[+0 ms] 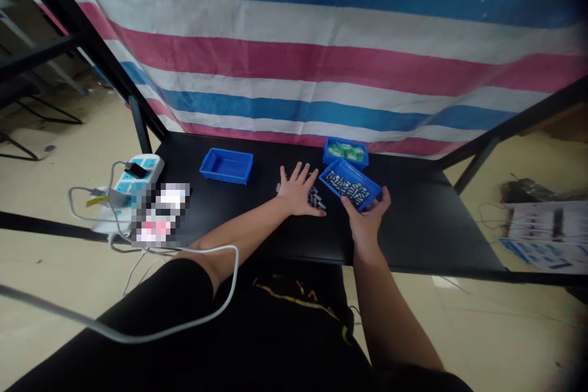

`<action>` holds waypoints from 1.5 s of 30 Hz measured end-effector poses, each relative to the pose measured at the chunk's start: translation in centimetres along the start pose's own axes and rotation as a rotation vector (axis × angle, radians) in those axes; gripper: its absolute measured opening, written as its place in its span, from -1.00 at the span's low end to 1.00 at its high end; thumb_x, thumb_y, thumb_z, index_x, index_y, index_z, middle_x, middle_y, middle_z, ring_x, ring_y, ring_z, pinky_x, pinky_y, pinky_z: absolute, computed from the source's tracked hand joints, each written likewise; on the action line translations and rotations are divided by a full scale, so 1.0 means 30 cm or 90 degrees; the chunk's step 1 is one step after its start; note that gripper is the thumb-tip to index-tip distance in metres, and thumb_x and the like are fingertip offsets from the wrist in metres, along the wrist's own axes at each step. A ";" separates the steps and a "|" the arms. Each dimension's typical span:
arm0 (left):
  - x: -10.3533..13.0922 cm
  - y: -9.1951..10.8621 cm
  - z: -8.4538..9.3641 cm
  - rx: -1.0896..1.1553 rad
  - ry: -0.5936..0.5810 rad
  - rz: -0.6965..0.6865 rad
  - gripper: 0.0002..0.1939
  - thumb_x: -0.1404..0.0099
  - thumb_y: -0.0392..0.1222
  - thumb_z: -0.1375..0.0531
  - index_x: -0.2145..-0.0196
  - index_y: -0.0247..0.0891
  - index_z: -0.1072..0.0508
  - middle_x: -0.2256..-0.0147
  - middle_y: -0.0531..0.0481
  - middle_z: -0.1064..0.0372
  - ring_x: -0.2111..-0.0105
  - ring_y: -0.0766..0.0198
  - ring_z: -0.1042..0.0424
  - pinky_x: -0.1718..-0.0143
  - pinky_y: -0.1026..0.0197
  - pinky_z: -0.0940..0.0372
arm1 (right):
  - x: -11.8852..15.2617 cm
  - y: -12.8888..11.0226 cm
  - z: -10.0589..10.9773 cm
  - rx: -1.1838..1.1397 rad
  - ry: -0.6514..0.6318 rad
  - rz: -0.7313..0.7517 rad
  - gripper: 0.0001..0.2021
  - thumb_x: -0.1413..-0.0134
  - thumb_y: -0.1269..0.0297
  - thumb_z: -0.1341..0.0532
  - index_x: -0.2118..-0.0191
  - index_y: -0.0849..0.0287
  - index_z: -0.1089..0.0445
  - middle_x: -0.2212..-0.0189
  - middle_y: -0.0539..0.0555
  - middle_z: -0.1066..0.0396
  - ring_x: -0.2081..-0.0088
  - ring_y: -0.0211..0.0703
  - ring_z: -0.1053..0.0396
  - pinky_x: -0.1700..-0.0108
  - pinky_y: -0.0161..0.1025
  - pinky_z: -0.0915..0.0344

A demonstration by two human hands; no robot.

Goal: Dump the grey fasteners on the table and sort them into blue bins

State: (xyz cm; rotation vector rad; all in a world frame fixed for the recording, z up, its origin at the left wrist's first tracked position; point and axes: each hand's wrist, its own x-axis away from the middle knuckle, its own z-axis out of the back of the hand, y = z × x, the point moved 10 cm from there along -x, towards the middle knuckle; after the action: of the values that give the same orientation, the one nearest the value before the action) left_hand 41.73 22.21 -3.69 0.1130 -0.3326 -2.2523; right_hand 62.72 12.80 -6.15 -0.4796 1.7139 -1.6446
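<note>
My left hand (297, 192), fingers spread, lies palm down over a scatter of small metal parts (316, 198) on the black tabletop; some show past its edges, the rest are hidden under it. My right hand (367, 218) grips the near right corner of a blue bin (377, 188), thumb on the near side. That bin is tilted and holds many small silvery metal parts (348, 188), too small to name exactly. Directly behind it, a second blue bin (361, 163) contains green and clear plastic-looking packets (345, 151).
An empty blue bin (226, 179) stands left of my hands. At the left end lie a white power strip (149, 165) with plugs and a blurred-out item (163, 214). A white cable (236, 269) loops across my left arm. Striped sheeting (294, 61) hangs behind the black table (427, 214).
</note>
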 end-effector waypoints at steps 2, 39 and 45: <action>-0.027 0.011 -0.009 -0.009 -0.028 -0.008 0.44 0.04 0.66 -0.13 -0.51 -0.25 0.31 -0.51 -0.19 0.47 -0.46 -0.35 0.59 -0.30 -0.61 0.58 | 0.001 -0.004 -0.002 -0.003 -0.002 0.001 0.24 0.32 0.08 -0.57 -0.43 0.05 0.17 -0.22 0.30 -0.20 -0.14 0.16 -0.40 -0.19 0.26 -0.33; 0.174 -0.244 0.043 0.020 0.086 0.108 0.38 0.10 0.70 -0.16 -0.48 -0.19 0.03 -0.47 -0.34 0.15 -0.47 -0.31 0.27 -0.41 -0.39 0.30 | 0.062 -0.111 -0.072 0.277 -0.019 0.258 0.08 0.30 0.03 -0.56 -0.28 0.23 0.02 -0.16 0.28 -0.05 -0.20 0.22 -0.20 -0.31 0.24 -0.14; 0.135 -0.215 0.035 0.050 0.123 0.053 0.35 0.01 0.65 -0.16 -0.46 -0.34 0.03 -0.47 -0.33 0.15 -0.48 -0.16 0.17 -0.46 -0.17 0.26 | 0.078 -0.118 -0.102 0.283 -0.051 0.272 0.06 0.29 0.07 -0.56 -0.28 0.22 0.02 -0.16 0.28 -0.06 -0.19 0.19 -0.22 -0.29 0.22 -0.17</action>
State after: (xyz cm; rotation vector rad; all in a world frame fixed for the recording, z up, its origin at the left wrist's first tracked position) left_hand 34.14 23.29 -4.33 0.3503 -0.3163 -2.1263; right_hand 58.24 12.92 -3.40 0.0350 1.2299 -1.5931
